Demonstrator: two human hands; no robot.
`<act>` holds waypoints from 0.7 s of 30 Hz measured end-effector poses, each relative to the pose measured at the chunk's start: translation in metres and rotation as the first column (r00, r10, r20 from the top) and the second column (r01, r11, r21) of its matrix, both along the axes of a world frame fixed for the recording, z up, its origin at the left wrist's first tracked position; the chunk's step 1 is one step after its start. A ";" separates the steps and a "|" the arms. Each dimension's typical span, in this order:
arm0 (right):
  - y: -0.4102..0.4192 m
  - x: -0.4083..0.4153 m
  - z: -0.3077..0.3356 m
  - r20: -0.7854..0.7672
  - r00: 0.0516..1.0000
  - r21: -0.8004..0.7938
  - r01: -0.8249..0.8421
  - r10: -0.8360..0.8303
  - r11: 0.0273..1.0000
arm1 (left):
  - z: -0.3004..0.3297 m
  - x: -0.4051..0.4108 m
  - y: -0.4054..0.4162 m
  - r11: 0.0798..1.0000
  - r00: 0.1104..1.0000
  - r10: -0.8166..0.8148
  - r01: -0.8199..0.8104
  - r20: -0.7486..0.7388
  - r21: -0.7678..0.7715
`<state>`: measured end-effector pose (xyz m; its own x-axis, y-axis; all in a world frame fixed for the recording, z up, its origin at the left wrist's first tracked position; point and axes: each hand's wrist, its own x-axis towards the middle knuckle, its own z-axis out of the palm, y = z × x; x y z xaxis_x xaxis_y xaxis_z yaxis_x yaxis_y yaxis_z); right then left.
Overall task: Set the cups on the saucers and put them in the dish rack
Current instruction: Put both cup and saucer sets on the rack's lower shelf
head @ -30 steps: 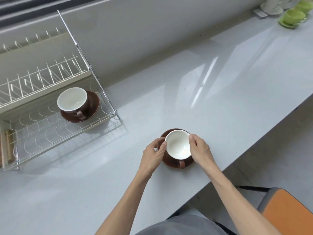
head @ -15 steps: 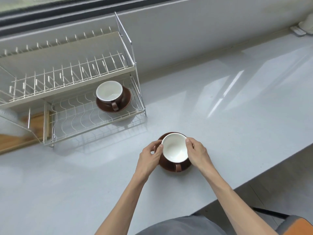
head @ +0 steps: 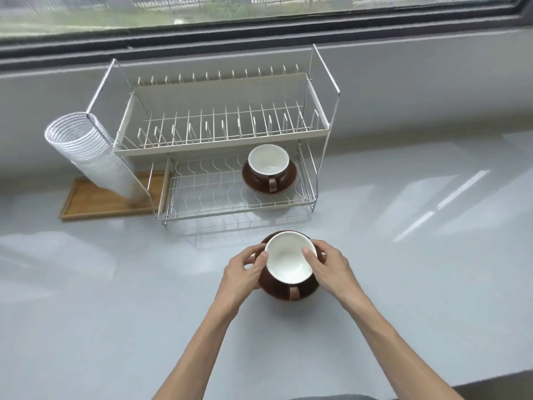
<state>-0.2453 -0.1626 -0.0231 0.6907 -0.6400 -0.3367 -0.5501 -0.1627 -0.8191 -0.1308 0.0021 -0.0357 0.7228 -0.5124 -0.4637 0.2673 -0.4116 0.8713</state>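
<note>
While both hands closed around it at lower centre of the frame, the near cup (head: 289, 259) sat on its brown saucer (head: 305, 290); whether the saucer touched the counter (head: 101, 298) I could not tell. The left hand (head: 241, 272) gripped the saucer's left edge, thumb on the cup's rim. The right hand (head: 328, 265) gripped the right side likewise. At centre frame, 1 more cup (head: 268, 160) on a saucer (head: 253, 184) stood in the dish rack (head: 219, 134), on its lower tier, at the right end.
</note>
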 end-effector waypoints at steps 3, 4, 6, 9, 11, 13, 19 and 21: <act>0.013 0.022 0.006 0.009 0.998 0.033 -0.057 0.057 0.998 | 0.005 0.017 0.020 0.998 0.998 0.058 -0.058 -0.004 -0.011; 0.016 0.029 0.008 0.012 0.997 0.038 -0.076 0.075 0.996 | 0.007 0.022 0.026 0.997 0.997 0.076 -0.076 -0.003 -0.009; 0.023 0.044 0.011 0.016 0.994 0.042 -0.111 0.110 0.993 | 0.010 0.034 0.036 0.994 0.994 0.110 -0.110 0.004 -0.002; 0.030 0.066 0.017 0.023 0.987 0.049 -0.159 0.158 0.986 | 0.016 0.052 0.046 0.990 0.989 0.144 -0.144 0.014 -0.005; 0.032 0.081 0.022 0.025 0.984 0.049 -0.177 0.176 0.983 | 0.020 0.063 0.050 0.987 0.987 0.158 -0.158 0.014 -0.008; 0.032 0.096 0.026 0.021 0.982 0.040 -0.187 0.186 0.982 | 0.025 0.075 0.052 0.986 0.986 0.167 -0.167 0.019 -0.014; 0.030 0.140 0.036 0.054 0.974 -0.011 -0.220 0.220 0.975 | 0.040 0.113 0.047 0.980 0.980 0.197 -0.196 0.032 -0.040; 0.029 0.154 0.041 0.050 0.973 -0.042 -0.225 0.227 0.973 | 0.043 0.128 0.044 0.979 0.979 0.200 -0.199 0.041 -0.036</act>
<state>-0.0908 -0.1333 0.0177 0.8355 -0.4759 -0.2745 -0.4504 -0.3072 -0.8383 -0.0024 0.0460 0.0069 0.8311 -0.3699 -0.4152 0.3024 -0.3260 0.8957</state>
